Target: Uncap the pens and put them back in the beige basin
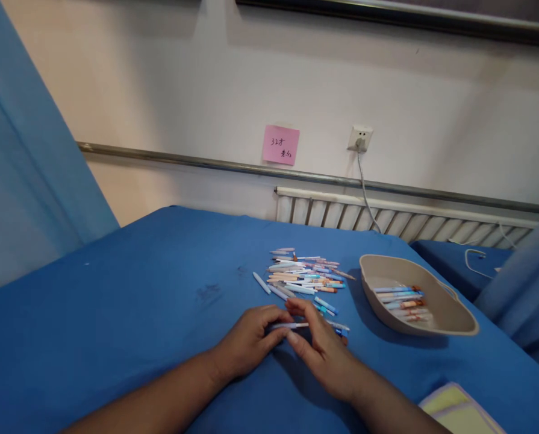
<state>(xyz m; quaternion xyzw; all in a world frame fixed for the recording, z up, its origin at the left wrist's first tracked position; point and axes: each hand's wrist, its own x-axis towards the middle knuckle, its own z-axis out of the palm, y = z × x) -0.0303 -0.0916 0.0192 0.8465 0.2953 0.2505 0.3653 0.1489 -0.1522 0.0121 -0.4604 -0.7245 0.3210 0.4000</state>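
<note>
Between the fingers of my left hand (249,337) is a slim pale pen (291,325), lying roughly level. A thin, light-coloured length of it runs toward my right hand (326,349), whose thumb and curled fingers close around that end. The right fingers hide the pen's tip. Just beyond both hands lies a loose pile of pens (296,277), mostly white, peach, pink and light blue. A few blue-ended pens (326,305) lie nearer, and others show partly behind my right hand.
To the right stands a beige plastic basin (450,301) with several pens (400,298) inside. Yellow-and-lilac cloth or paper (459,410) lies at the front right of the blue-covered table (161,283). Behind are a radiator (332,212), a plugged-in cable (364,187) and a pink note (280,144).
</note>
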